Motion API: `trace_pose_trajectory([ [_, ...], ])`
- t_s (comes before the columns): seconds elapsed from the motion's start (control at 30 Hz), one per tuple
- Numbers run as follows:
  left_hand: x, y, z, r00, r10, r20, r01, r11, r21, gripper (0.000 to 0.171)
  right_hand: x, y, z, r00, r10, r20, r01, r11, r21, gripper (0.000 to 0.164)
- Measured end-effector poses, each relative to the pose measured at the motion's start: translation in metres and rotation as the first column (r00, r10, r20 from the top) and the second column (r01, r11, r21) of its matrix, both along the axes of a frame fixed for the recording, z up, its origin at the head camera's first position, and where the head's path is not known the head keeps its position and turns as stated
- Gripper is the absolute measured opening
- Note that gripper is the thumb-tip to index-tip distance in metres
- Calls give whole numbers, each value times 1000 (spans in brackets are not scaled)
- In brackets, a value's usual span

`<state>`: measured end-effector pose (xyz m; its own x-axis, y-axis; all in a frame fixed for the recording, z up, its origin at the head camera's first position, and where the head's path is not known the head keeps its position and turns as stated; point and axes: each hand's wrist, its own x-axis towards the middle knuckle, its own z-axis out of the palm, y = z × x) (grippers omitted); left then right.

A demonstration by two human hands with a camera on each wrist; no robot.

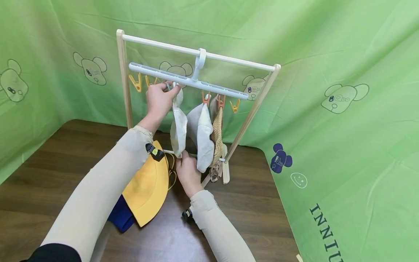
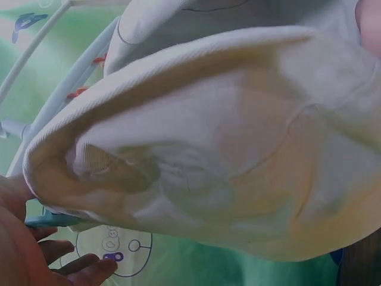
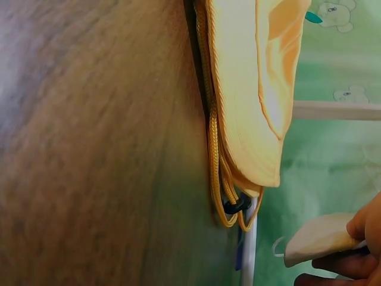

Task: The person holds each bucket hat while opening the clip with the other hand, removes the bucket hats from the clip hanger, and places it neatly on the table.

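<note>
A pale blue hanger [image 1: 222, 88] hangs from the rod of a small wooden rack. Under its left half, my left hand [image 1: 159, 100] pinches a teal clothespin [image 2: 50, 220] at the upper edge of a white hat [image 1: 179, 129]. The hat hangs sideways, its hollow side facing the left wrist camera [image 2: 238, 149]. Below, the fingers of my right hand [image 1: 189, 170] grip the hat's lower edge; the right wrist view shows thumb and fingers on either side of that edge. Just right hang another white hat [image 1: 204, 142] and a tan knitted hat [image 1: 217, 134], held by orange clothespins [image 1: 205, 99].
A yellow hat [image 1: 148, 189] with a cord lies on the wooden table left of my right hand, over a dark blue cloth item [image 1: 122, 214]. Yellow clothespins [image 1: 136, 83] dangle at the hanger's ends. The rack's post [image 1: 252, 112] stands at right, before a green curtain [image 1: 360, 145].
</note>
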<state>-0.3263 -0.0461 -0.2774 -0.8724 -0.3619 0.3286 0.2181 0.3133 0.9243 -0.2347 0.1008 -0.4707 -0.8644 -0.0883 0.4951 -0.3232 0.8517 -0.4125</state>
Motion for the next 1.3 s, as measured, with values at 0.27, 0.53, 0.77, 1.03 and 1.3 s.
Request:
trace_pose_trajectory([
  [0.27, -3, -2, -1, 996, -94, -2, 94, 994, 55, 35, 1, 4, 2, 998, -51, 30, 51, 999, 1, 7],
  [0.53, -5, -5, -2, 982, -186, -21, 187, 975, 123, 33, 1, 8, 1, 999, -43, -3, 43, 999, 2, 10],
  [0.77, -8, -5, -2, 977, -215, -12, 214, 967, 140, 31, 2, 12, 1, 999, -21, -42, 21, 1000, -7, 11],
  [1.03, -12, -6, -2, 971, -241, -14, 240, 963, 119, 31, 4, 14, 2, 994, -7, -110, 6, 1000, -3, 10],
  [1.3, -12, -9, -3, 966, -256, -23, 257, 963, 78, 29, 8, 19, 4, 989, 14, -146, -11, 1000, 19, 12],
])
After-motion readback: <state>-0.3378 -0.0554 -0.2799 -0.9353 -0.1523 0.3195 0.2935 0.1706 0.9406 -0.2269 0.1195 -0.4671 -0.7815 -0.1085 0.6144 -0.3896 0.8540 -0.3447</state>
